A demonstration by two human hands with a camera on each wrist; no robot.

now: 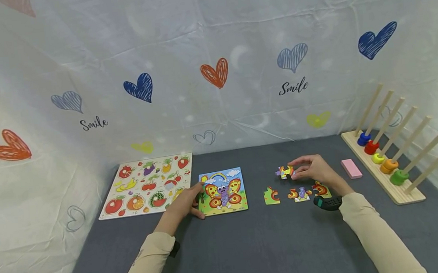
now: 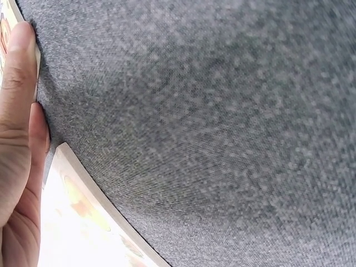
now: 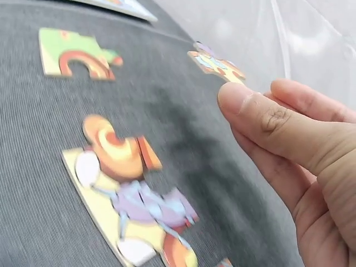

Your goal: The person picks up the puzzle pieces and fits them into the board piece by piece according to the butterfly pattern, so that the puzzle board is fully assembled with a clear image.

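Now the right hand hovers on the grey felt tabletop, fingertips at the small purple-and-orange jigsaw piece, though whether they pinch it I cannot tell. Just nearer the person than that hand lie three loose pieces: a green one with an orange arc, a purple butterfly-body one, and one half hidden under the wrist. Over on the other side, the left hand rests flat-fingered against the edge of the square butterfly puzzle board, with the wooden fruit peg board just beyond it.
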